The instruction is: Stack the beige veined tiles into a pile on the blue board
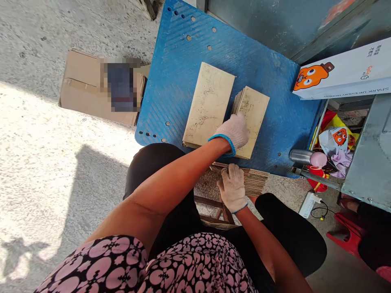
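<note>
Two piles of thin cream boards with dark smudges lie on a blue plastic tabletop: a left pile and a right pile whose layers are slightly fanned at the left edge. My left hand, in a white knit glove with blue cuff, is closed at the right pile's lower left; its fingertips and anything in them are hidden. Below the table edge, brown-edged thin boards are stacked with their edges toward me. My right hand, gloved too, has its fingers bent over these boards.
A cardboard box with a blurred patch stands left of the blue tabletop. On the right are a white printed carton, a steel bottle, a power strip and a red stool. Someone's dark-clothed leg shows at far right.
</note>
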The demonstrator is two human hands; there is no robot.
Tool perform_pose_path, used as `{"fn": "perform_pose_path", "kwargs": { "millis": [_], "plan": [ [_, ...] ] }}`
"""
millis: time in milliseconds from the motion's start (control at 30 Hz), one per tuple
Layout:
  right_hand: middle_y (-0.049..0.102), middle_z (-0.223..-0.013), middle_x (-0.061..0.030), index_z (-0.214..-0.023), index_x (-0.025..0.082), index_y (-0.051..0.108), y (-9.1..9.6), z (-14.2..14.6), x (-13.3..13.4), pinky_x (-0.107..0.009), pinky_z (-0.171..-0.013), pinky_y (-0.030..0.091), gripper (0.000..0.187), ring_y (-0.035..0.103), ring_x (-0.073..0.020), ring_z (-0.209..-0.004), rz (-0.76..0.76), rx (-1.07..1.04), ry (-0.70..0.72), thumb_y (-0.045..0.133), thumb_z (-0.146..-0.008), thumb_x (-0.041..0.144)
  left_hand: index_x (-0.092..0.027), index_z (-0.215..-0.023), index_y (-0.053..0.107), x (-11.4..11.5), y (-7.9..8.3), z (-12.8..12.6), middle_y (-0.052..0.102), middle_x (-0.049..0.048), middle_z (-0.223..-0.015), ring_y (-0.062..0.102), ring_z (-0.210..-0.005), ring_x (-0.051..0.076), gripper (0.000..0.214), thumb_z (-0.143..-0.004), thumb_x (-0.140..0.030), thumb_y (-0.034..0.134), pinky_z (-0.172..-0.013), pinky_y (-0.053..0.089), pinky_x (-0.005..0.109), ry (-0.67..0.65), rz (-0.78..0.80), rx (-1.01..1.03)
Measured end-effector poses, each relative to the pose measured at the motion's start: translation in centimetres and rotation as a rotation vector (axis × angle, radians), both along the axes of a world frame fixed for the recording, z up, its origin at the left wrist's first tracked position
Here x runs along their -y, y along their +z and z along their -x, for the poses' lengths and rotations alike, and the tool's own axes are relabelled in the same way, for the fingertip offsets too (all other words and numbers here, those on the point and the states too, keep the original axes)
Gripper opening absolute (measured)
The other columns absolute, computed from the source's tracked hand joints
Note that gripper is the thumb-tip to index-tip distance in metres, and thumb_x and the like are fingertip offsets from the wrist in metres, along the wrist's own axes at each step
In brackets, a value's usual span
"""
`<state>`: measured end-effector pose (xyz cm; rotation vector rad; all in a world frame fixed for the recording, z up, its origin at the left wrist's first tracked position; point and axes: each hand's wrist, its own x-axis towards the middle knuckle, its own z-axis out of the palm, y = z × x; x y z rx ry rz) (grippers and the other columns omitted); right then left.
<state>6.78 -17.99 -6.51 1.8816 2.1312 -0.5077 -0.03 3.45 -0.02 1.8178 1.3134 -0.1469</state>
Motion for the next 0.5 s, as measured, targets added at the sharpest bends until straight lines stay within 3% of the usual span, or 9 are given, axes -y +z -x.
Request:
{"fn": "perform_pose_path", "kwargs": {
  "millis": [133, 200, 300, 400, 500],
  "plan": [
    [0.053, -0.126, -0.0163, -0.117, 0.013, 0.06, -0.3, 0.0, 1.1, -0.046, -0.1, 0.032, 0.029, 0.042, -0.032, -0.118, 0.018, -0.046, 0.048, 0.055, -0.09, 0.023, -0.01, -0.133, 0.043, 0.0, 0.1, 0.0, 0.054, 0.0181, -0.127, 0.058, -0.108, 0.028, 0.044, -0.091, -0.026, 0.048, -0.089, 0.046, 0.037, 0.09, -0.047, 0.103],
    [0.06, -0.113, -0.0115, -0.103, 0.017, 0.064, -0.7, -0.2, 1.4, -0.039, -0.093, 0.038, 0.018, 0.05, -0.0265, -0.106, 0.074, -0.084, 0.051, 0.051, -0.093, 0.021, -0.013, -0.135, 0.042, 0.0, 0.2, 0.0, 0.053, 0.0164, -0.129, 0.057, -0.11, 0.027, 0.045, -0.092, -0.026, 0.047, -0.091, 0.046, 0.037, 0.101, -0.059, 0.144],
    [0.064, -0.095, -0.0061, -0.088, 0.021, 0.064, -1.3, -0.4, 1.4, -0.032, -0.076, 0.042, 0.015, 0.058, -0.0209, -0.089, 0.226, -0.091, 0.052, 0.051, -0.094, 0.022, -0.016, -0.139, 0.04, -0.1, 0.4, 0.0, 0.05, 0.015, -0.133, 0.055, -0.116, 0.028, 0.047, -0.094, -0.028, 0.047, -0.093, 0.044, 0.037, 0.113, -0.071, 0.173],
    [0.066, -0.098, -0.0065, -0.092, 0.021, 0.064, -1.7, -0.2, 1.2, -0.03, -0.071, 0.043, 0.006, 0.061, -0.0211, -0.089, 0.328, -0.037, 0.062, 0.059, -0.09, 0.023, -0.017, -0.142, 0.037, -0.1, 0.6, 0.2, 0.049, 0.0147, -0.136, 0.053, -0.118, 0.029, 0.05, -0.094, -0.03, 0.046, -0.094, 0.044, 0.037, 0.117, -0.071, 0.176],
    [0.068, -0.099, -0.0092, -0.095, 0.019, 0.065, -1.9, -0.2, 0.3, -0.03, -0.071, 0.043, 0.009, 0.064, -0.0229, -0.093, 0.391, 0.005, 0.065, 0.059, -0.089, 0.021, -0.016, -0.141, 0.038, -0.1, 0.6, 0.4, 0.052, 0.0144, -0.136, 0.057, -0.114, 0.026, 0.05, -0.094, -0.03, 0.045, -0.093, 0.046, 0.036, 0.12, -0.09, 0.177]
  ]
}}
